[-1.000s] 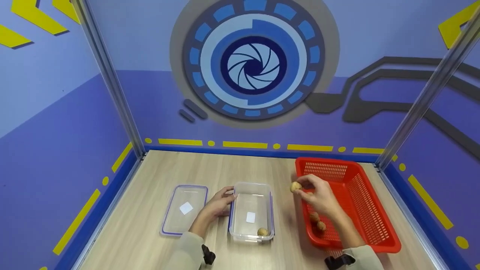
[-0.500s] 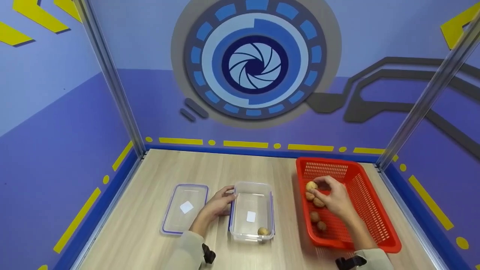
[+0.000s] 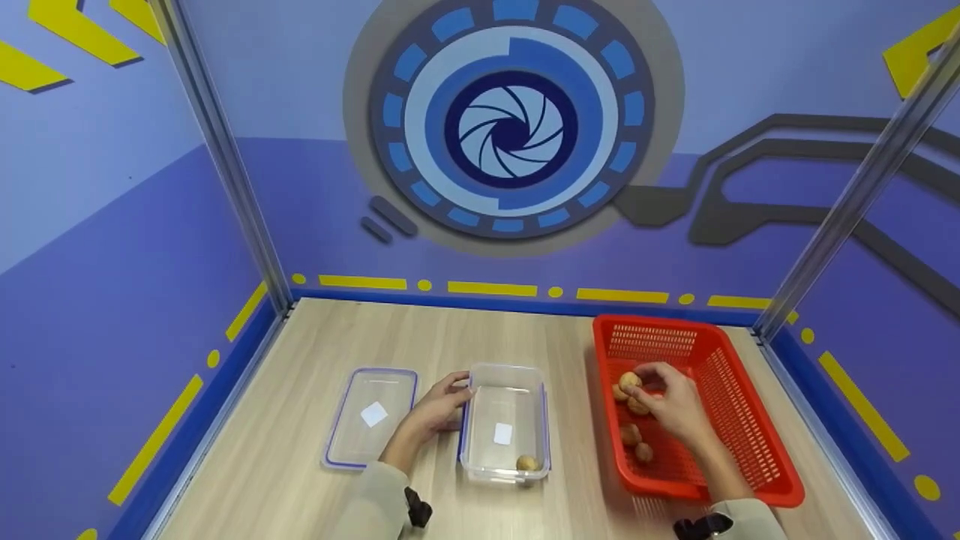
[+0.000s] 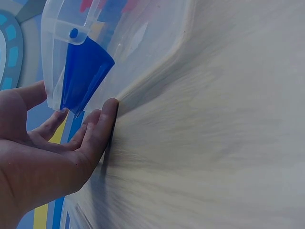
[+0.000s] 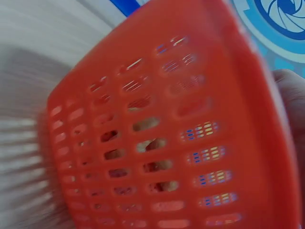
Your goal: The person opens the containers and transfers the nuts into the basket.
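Note:
In the head view my right hand (image 3: 671, 401) is inside the red plastic basket (image 3: 750, 405), with thumb and fingers pinching a walnut (image 3: 629, 381). Several more walnuts (image 3: 630, 434) lie along the basket's left side. My left hand (image 3: 435, 409) holds the left wall of a clear lidless storage container (image 3: 487, 450), thumb at the rim and fingers along the outside. One walnut (image 3: 526, 463) sits in the container's near right corner. The left wrist view shows a blue side latch (image 4: 86, 71) hanging above the left fingers. The basket wall (image 5: 214, 86) hides most of the right hand in the right wrist view.
A clear lid (image 3: 352, 442) with a purple-blue seal and a white sticker lies flat, left of the container. Everything rests on a wood-grain table (image 3: 420, 337). Printed panels and metal posts (image 3: 225, 142) enclose it at the back and sides.
The right hand, pinching a walnut, has moved right from just beyond the basket's left rim into the basket, then slightly lower. The left hand and the container have stayed put.

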`<act>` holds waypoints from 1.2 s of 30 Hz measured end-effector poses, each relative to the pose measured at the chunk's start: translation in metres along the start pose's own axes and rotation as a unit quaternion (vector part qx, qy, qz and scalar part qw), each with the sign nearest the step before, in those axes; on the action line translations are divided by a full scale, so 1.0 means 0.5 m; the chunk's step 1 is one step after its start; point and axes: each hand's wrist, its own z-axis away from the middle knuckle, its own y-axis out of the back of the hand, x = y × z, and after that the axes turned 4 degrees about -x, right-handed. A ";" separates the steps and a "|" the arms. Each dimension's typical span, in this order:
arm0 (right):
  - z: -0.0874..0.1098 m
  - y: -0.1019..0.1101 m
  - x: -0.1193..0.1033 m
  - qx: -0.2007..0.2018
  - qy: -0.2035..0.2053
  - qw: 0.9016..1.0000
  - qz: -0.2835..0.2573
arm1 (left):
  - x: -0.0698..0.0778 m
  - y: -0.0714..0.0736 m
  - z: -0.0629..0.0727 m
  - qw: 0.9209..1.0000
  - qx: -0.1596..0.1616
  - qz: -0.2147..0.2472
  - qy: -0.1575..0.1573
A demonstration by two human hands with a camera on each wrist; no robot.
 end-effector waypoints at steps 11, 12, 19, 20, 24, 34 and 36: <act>0.003 -0.013 0.023 -0.023 -0.029 0.999 -0.007 | 0.000 0.000 -0.004 1.000 0.000 -0.008 -0.006; 0.003 -0.013 0.023 -0.028 -0.033 0.999 -0.004 | 0.000 0.000 -0.004 1.000 0.000 -0.007 -0.006; 0.001 -0.021 0.029 -0.064 -0.055 0.996 0.009 | 0.001 0.001 -0.002 1.000 0.000 -0.009 -0.004; 0.001 -0.022 0.031 -0.064 -0.051 0.997 0.010 | 0.002 0.001 -0.001 1.000 -0.001 -0.009 -0.003; 0.001 -0.025 0.034 -0.059 -0.031 0.998 0.012 | 0.002 0.001 0.000 1.000 -0.003 -0.007 -0.002; 0.003 -0.024 0.031 -0.068 -0.054 0.996 0.008 | -0.006 0.001 -0.005 1.000 0.000 -0.001 0.001; 0.003 -0.024 0.033 -0.069 -0.051 0.996 0.009 | -0.006 0.001 -0.005 1.000 0.000 0.000 0.002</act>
